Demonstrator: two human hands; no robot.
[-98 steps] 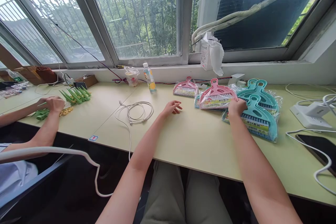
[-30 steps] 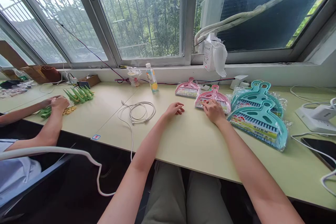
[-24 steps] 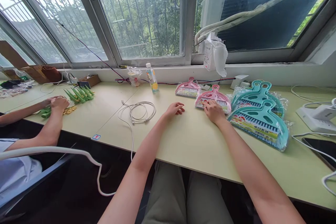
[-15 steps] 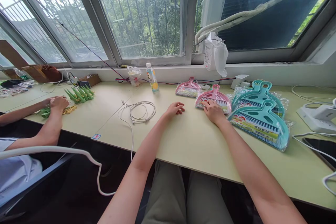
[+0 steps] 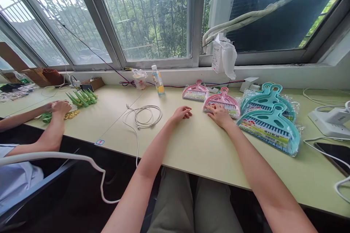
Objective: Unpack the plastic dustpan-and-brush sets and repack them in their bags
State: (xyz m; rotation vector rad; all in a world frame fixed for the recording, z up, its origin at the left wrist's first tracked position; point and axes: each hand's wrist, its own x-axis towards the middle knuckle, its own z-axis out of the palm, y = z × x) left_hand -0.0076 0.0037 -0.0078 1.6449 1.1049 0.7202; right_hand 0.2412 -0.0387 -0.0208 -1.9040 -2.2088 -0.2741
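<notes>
My right hand rests on the lower edge of a pink dustpan and brush set in clear wrap, its fingers apart and not wrapped round it. Behind it to the left lies a smaller-looking pink set. Several teal sets overlap to the right of my right hand. My left hand lies on its side on the table, fingers loosely curved and apart, holding nothing.
A coiled white cable lies left of my left hand, with a bottle behind. Further left, another person's hands are near green pieces. A power strip and phone lie at right.
The fingers of my right hand have moved slightly left along the front pink set and spread a little. My left hand has stayed in place.
</notes>
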